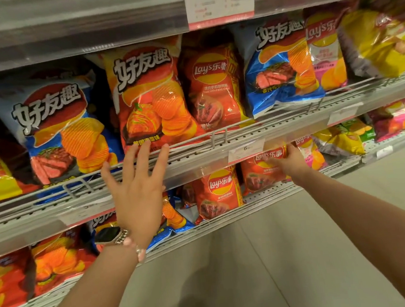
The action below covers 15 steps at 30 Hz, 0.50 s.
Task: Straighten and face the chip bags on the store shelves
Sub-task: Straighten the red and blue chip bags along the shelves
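My left hand [136, 185] is raised with fingers spread and straight; its fingertips reach the bottom edge of an orange-red ridged-chip bag [148, 96] on the upper shelf. My right hand [286, 160] grips the top of a red Lay's bag [261, 177] on the shelf below, fingers curled over its edge. Another red Lay's bag [222, 193] stands left of it. On the upper shelf a blue steak-flavour bag [56, 128], a red Lay's bag [213, 87] and a second blue bag [280, 67] stand leaning in slightly different directions.
A wire rail [219, 132] fronts the upper shelf, with price tags [246, 150] clipped on the shelf edge. Yellow and pink bags [379, 42] lie tilted at the right. More red and orange bags [55, 263] fill the lower left shelf. Grey floor [234, 275] lies below.
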Available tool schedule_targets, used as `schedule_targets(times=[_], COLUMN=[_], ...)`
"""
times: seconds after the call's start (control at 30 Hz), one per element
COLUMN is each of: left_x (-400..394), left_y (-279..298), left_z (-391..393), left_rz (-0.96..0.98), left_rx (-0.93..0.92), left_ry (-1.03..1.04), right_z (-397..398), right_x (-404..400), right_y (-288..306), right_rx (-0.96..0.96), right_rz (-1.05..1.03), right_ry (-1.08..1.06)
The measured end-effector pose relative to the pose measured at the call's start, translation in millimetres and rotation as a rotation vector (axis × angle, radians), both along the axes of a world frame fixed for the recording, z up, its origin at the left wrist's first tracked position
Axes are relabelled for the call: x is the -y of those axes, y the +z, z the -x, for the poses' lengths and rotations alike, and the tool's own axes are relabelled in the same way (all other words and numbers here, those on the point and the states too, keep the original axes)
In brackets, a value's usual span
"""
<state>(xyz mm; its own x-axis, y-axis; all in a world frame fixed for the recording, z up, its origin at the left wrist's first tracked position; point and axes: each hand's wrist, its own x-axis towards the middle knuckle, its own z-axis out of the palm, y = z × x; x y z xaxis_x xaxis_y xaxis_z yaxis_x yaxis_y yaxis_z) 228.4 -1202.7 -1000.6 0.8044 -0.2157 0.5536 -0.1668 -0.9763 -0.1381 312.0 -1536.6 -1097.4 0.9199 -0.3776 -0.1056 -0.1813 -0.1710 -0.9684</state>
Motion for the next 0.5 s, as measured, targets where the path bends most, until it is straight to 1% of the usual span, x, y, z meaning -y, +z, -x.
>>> schedule_targets(times=[0.13, 0.27, 0.33, 0.43, 0.5], left_x=[0.0, 1.0, 0.5, -0.6, -1.7], left_y=[-2.3, -1.8, -2.4, -5.3, -7.3], left_z=[-1.3, -3.0, -3.9, -5.3, -6.6], left_rz=[-0.026, -0.028, -0.029, -0.048, -0.056], left_rx=[0.037, 0.056, 0.062, 0.072, 0.078], left_ry=[0.021, 0.019, 0.018, 0.019, 0.013], right_z=[-5.2, -4.9, -2.4, -2.3, 1.1], right_x=[6.9, 6.2, 2.5, -3.8, -10.2], right_y=[-16.1, -35.6, -41.3, -43.9, -40.2], right_rx=[-0.078, -0.217, -0.223, -0.22, -0.225], right_rz=[0.016, 0.124, 0.145, 0.107, 0.095], right_ry=[0.037, 0.06, 0.041, 0.024, -0.035])
